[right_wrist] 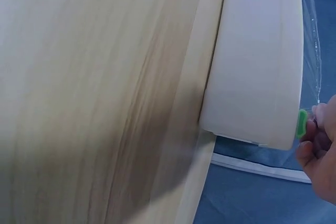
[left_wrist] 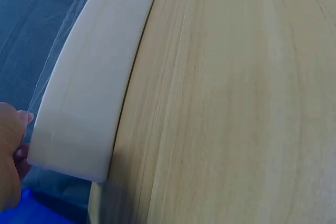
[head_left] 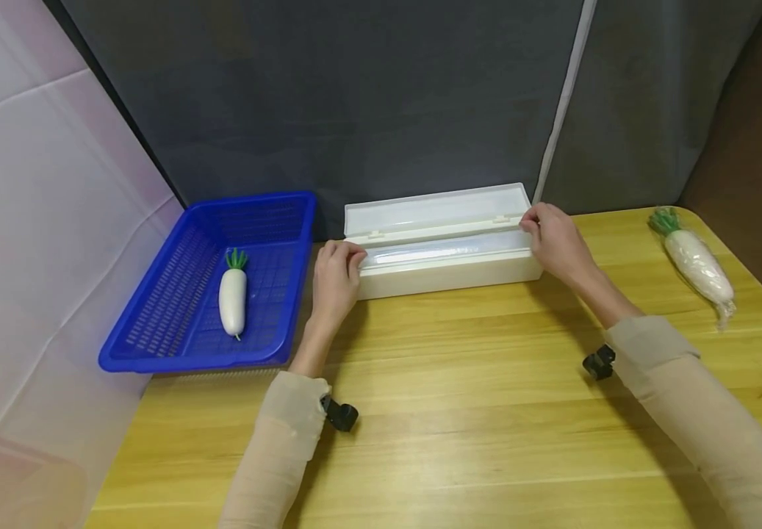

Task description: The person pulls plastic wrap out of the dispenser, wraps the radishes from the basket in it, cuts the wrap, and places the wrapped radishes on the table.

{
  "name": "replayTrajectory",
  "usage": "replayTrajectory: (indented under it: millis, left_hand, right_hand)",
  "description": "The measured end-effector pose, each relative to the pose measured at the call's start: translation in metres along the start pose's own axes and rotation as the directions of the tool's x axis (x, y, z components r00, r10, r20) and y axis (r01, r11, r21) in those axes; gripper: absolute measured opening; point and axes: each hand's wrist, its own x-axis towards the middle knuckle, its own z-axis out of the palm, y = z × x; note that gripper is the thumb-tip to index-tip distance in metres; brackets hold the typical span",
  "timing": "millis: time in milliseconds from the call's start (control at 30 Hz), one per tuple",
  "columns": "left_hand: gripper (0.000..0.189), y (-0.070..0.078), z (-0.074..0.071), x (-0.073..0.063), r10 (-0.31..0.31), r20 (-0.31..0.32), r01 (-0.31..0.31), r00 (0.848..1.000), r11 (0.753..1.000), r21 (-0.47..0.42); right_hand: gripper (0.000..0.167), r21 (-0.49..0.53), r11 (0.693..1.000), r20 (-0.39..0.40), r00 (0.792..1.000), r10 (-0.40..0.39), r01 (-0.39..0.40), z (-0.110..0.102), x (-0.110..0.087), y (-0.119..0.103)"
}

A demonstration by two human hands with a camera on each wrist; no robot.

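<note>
A white cling film dispenser box (head_left: 447, 273) sits at the back of the table, its lid (head_left: 440, 202) tipped back. Clear cling film (head_left: 443, 248) shows across its opening. At the box's left end, my left hand (head_left: 336, 279) pinches the film's edge; the left wrist view shows the film running up from the fingertips. My right hand (head_left: 559, 239) pinches the film's other corner at the right end. In the right wrist view, a green piece (right_wrist: 301, 124) on the box sits right beside those fingers, and the film edge (right_wrist: 316, 51) stretches away from them.
Left of the box stands a blue plastic basket (head_left: 297, 294) with a bare white radish (head_left: 232, 301) in it. Another white radish (head_left: 698, 264), wrapped in film, lies at the table's right. A grey curtain (head_left: 367, 95) hangs behind the wooden table (head_left: 460, 411).
</note>
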Motion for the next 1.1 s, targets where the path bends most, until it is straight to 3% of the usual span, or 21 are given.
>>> replayTrajectory:
  millis: [500, 767, 1100]
  left_hand:
    - [0.012, 0.0017, -0.0004, 0.0002, -0.019, 0.029, 0.019, 0.999, 1.0, -0.005]
    - [0.013, 0.003, -0.0022, 0.0013, -0.029, 0.041, 0.03, 0.999, 0.999, -0.016]
    - [0.013, 0.0032, -0.0045, 0.0033, -0.031, 0.068, 0.033, 0.997, 0.999, -0.031]
  right_hand:
    - [0.015, 0.071, 0.997, -0.01, 0.999, -0.038, 0.038, 0.0004, 0.0018, -0.0039]
    - [0.015, 0.144, 0.99, -0.01, 1.0, 0.001, 0.001, -0.0007, 0.0029, -0.0002]
    - [0.014, 0.121, 0.993, 0.039, 0.999, -0.011, 0.006, 0.0008, 0.0038, 0.0036]
